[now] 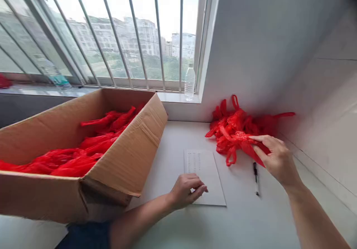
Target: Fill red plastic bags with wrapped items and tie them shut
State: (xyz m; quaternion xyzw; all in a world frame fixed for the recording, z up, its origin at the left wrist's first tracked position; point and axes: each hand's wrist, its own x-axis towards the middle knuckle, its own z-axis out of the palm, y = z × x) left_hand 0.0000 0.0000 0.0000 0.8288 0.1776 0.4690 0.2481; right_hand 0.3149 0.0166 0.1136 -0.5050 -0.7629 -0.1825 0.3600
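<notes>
My right hand (275, 158) grips a red plastic bag (247, 145) between thumb and fingers, at the near right side of a heap of red plastic bags (227, 124) against the wall. Loosely curled, my left hand (189, 190) rests over a white sheet or pad of paper (209, 178) with lines of writing on it, and nothing shows in its fingers. A black and clear pen (256, 178) lies on the white table (173, 152), just left of my right wrist. What the bags contain cannot be made out.
A large open cardboard box (145, 141) with many red plastic bags (92, 148) stands at the left. Behind it, a barred window (134, 37) has a clear bottle (190, 82) and a teal-labelled bottle (60, 81) on its sill. A wall (326, 104) bounds the right side.
</notes>
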